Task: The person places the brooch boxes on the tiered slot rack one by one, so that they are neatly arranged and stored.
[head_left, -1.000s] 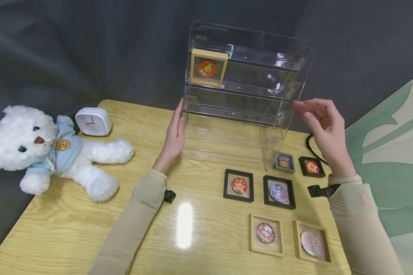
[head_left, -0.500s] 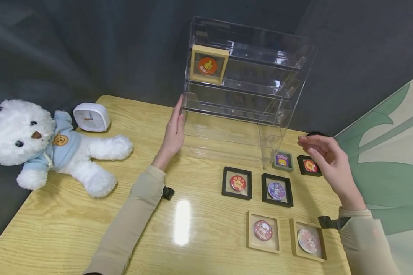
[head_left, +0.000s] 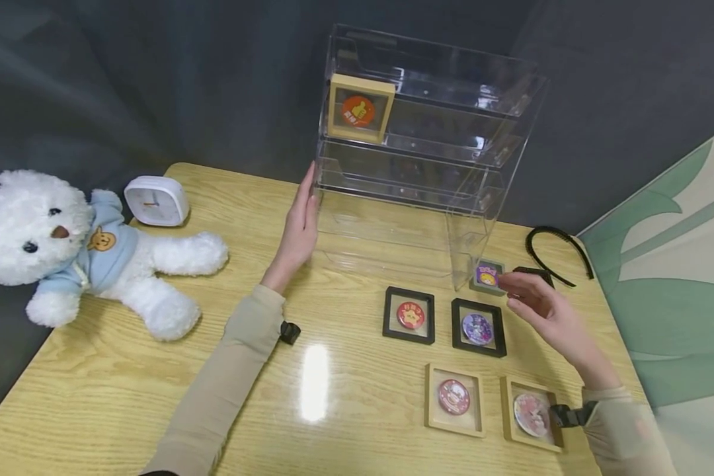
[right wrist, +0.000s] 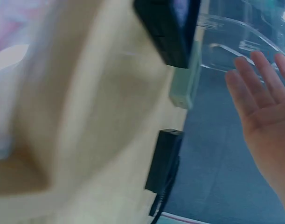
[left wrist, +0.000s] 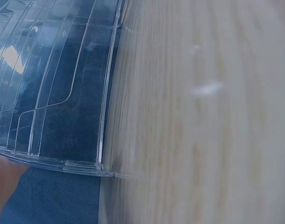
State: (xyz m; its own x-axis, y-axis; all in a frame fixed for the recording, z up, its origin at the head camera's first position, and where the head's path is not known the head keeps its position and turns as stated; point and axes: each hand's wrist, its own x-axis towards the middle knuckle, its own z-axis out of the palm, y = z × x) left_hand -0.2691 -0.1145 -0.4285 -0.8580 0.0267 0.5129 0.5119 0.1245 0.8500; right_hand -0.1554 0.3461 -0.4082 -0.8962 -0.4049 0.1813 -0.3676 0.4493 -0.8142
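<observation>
A clear acrylic tiered display rack [head_left: 416,155] stands at the back of the table, with a wood-coloured frame [head_left: 361,109] holding an orange thumbs-up badge at its upper left. My left hand [head_left: 299,231] rests straight-fingered against the rack's left side. My right hand [head_left: 550,317] hovers above the table, fingers slightly bent and holding nothing. Nearest it are a grey-green frame [head_left: 489,285] with a purple badge and a black frame [head_left: 532,271] partly hidden behind the hand. Just left lies another black frame [head_left: 478,350]. In the right wrist view, the right hand [right wrist: 268,102] shows its fingers spread.
A black frame with a red badge [head_left: 408,338] and two wood-coloured frames, one left [head_left: 455,430] and one right [head_left: 532,444], lie in front. A black headband [head_left: 550,231] lies at the back right. A white teddy bear [head_left: 113,258] and a white clock [head_left: 156,201] are at the left.
My right hand has come down from the rack's right side, out over the right of the table, then left toward the small frames. The left hand stays at the rack.
</observation>
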